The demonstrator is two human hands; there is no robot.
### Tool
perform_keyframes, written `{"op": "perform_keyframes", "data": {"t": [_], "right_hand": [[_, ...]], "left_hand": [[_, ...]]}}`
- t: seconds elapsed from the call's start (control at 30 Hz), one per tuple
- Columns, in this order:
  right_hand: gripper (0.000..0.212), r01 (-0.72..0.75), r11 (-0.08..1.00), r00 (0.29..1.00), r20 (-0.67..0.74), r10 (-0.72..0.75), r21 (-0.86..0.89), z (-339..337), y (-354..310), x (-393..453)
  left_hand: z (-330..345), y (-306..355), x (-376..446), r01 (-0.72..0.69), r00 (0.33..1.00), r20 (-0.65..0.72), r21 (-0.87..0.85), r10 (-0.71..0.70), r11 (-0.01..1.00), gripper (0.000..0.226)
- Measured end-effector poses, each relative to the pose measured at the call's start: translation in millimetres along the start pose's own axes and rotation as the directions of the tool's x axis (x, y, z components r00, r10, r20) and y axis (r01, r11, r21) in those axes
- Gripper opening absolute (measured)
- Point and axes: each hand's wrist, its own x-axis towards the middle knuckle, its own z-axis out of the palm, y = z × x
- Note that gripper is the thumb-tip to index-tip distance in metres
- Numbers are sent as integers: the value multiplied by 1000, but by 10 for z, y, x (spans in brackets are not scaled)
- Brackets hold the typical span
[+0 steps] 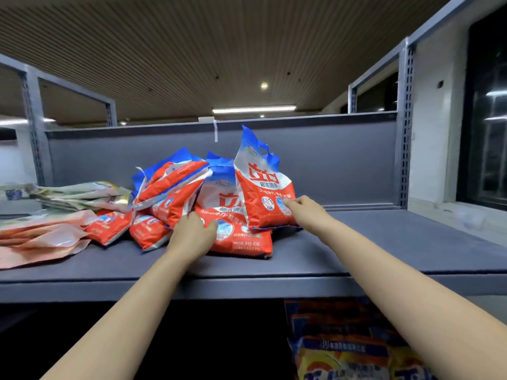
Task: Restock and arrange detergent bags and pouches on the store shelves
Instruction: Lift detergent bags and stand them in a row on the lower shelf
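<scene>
Nearest, yellow and blue printed detergent bags point(354, 352) are being kept on the lower level, beneath the grey metal shelf point(384, 242). On that shelf, a flat-lying red and white plastic detergent bag point(241, 239) is being pressed by the left hand point(192, 234), fingers curled over its left edge. An upright red, white and blue detergent bag point(263, 187) is being pinched at its lower right by the right hand point(304, 209). Further left, tumbled red bags point(170, 193) and pale pink pouches point(41, 237) are being left lying before the grey back panel point(343, 160).
</scene>
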Motion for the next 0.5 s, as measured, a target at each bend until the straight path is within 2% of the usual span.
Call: {"op": "perform_keyframes", "data": {"t": [0.13,0.27,0.33,0.4,0.5], "right_hand": [[44,-111,994,991,-76,110,-12,125,38,424],[64,-226,969,973,-26,229,99,188,100,652],[56,-235,942,972,52,230,240,232,142,698],[45,-227,931,974,95,208,288,259,183,719],[51,-234,918,972,85,218,319,246,193,726]], "left_hand": [[18,-22,327,43,997,65,-90,-37,995,59],[24,-18,548,76,990,131,-133,-58,988,56],[-11,-59,625,91,992,95,-129,-79,987,54],[-75,-130,690,142,990,43,-175,-136,974,53],[-133,-205,754,179,984,81,-313,-161,933,55]]}}
